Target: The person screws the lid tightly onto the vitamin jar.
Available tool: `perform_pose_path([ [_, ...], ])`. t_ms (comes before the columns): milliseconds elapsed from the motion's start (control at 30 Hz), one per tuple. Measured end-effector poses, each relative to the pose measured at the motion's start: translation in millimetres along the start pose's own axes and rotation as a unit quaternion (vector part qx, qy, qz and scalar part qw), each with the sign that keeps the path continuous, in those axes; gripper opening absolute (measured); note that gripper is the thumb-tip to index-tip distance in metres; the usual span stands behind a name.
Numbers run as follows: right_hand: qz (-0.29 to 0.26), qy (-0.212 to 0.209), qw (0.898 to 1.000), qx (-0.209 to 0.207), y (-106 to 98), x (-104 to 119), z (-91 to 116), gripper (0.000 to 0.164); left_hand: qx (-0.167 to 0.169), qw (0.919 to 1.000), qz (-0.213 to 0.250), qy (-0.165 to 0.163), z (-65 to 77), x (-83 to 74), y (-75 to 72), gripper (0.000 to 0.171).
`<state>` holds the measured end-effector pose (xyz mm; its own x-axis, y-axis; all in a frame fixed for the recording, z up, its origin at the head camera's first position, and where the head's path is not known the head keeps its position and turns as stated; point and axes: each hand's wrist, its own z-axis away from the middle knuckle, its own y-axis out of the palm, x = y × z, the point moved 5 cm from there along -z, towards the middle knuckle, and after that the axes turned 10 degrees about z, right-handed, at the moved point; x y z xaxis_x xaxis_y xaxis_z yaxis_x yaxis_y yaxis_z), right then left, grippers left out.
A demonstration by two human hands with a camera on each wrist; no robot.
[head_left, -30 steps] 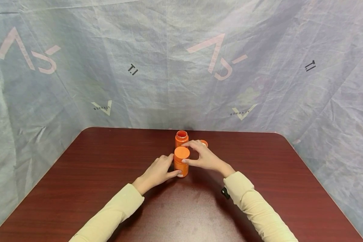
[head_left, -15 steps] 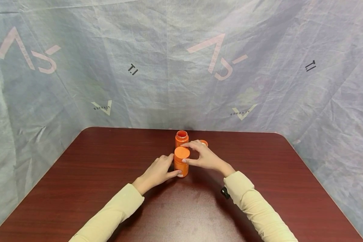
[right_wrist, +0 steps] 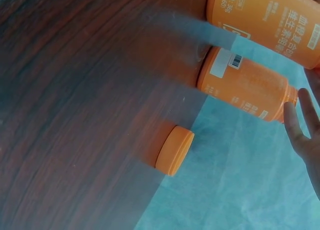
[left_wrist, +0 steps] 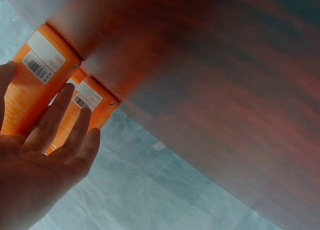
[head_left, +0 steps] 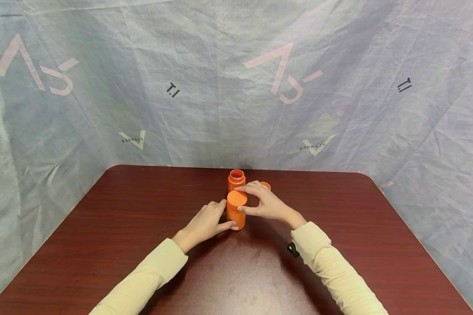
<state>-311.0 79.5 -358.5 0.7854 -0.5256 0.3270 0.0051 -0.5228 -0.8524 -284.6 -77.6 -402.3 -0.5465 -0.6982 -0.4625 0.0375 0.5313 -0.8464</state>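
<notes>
Nearest, two cream sleeves [head_left: 153, 267] extend over a dark red counter [head_left: 110, 218]. The left hand [head_left: 205, 221] has thumb and fingers curved round the lower body of an upright orange bottle [head_left: 235, 219]; the right hand [head_left: 269, 206] pinches the orange cap [head_left: 237, 198] on it, with its other fingers spread. Just behind stands an uncapped bottle [head_left: 236, 183], a loose cap [right_wrist: 174, 150] lying to its right. Grey cloth [head_left: 217, 96] hangs beyond. The spread fingers, being near the uncapped bottle's neck, might knock it over; too light a left hold could let the nearer bottle spin.
</notes>
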Motion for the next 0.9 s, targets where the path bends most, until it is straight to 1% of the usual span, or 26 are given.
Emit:
perform_pose_path([
  [167,0.000,-0.005,1.000,0.003,0.8,-1.7,-0.1,0.051,-0.001,1.0000,-0.001,0.001,0.4,-0.7,-0.4,0.050],
  [400,0.008,-0.003,1.000,-0.006,0.0,0.4,0.2,0.050,-0.001,1.0000,0.001,0.001,0.5,-0.5,0.1,0.050],
  [633,0.019,0.021,0.999,-0.018,0.0,1.5,0.2,0.049,-0.007,0.9999,0.002,0.010,0.4,-1.6,-0.6,0.048],
  [900,0.028,0.039,0.998,-0.031,0.9,0.2,0.4,0.051,-0.005,0.9999,0.002,0.009,1.3,-1.6,-0.6,0.048],
])
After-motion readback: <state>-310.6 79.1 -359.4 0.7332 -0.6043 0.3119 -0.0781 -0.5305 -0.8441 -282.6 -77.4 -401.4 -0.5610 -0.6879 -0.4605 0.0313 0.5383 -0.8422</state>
